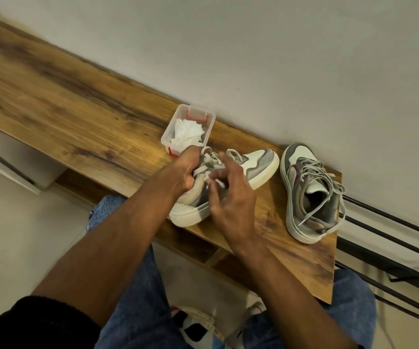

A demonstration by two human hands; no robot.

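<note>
Wood-grain brown table (90,117), head view. Near its right end lies a grey-and-white low lace-up sneaker (261,165), tipped partly onto its side, toe towards the wall, sole edge on the table. The fingers of the left hand (185,172) curl round the sneaker's collar and laces, gripping it. The fingers of the right hand (231,197) are bent and pinch a small white tissue scrap (215,181) against the sneaker's side. Just behind the left hand stands a clear plastic box with red latches (171,124), holding crumpled white tissues (185,133). A second matching grey-and-white sneaker (311,195) sits upright at the table's right edge, apart from both hands.
</note>
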